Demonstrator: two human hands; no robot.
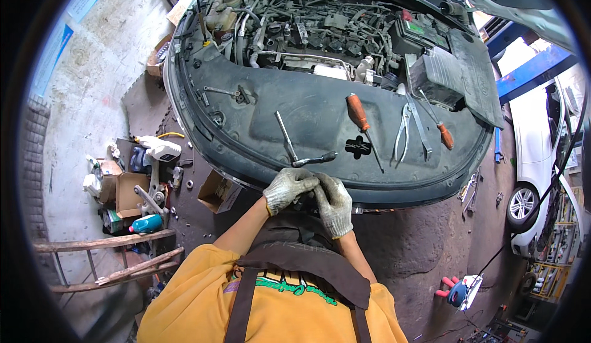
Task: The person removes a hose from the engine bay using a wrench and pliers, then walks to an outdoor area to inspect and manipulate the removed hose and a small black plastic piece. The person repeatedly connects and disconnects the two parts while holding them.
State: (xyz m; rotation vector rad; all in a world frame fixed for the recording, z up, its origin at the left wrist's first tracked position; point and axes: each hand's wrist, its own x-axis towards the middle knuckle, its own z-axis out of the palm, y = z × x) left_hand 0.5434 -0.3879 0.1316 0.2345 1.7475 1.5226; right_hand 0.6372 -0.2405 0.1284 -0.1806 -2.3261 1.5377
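Note:
My left hand (288,189) and my right hand (335,205), both in worn white knit work gloves, meet at the fingertips before my dark apron. They are just at the front edge of a car's black plastic radiator cover (300,112). Something small and dark shows below the fingers, but whether either hand grips it is hidden. Beyond my left hand, a ratchet wrench (316,159) and a steel bar (286,135) lie on the cover. To the right rest a large orange-handled screwdriver (358,112), pliers (403,133), a flat metal bar (419,126) and a smaller orange-handled screwdriver (444,135).
Past the cover is the exposed engine (332,33), with the battery (422,31) at right. A cardboard box (219,193) stands on the floor at left, near a wooden ladder (111,241) and a white jug (159,148). A white car (535,135) is at far right.

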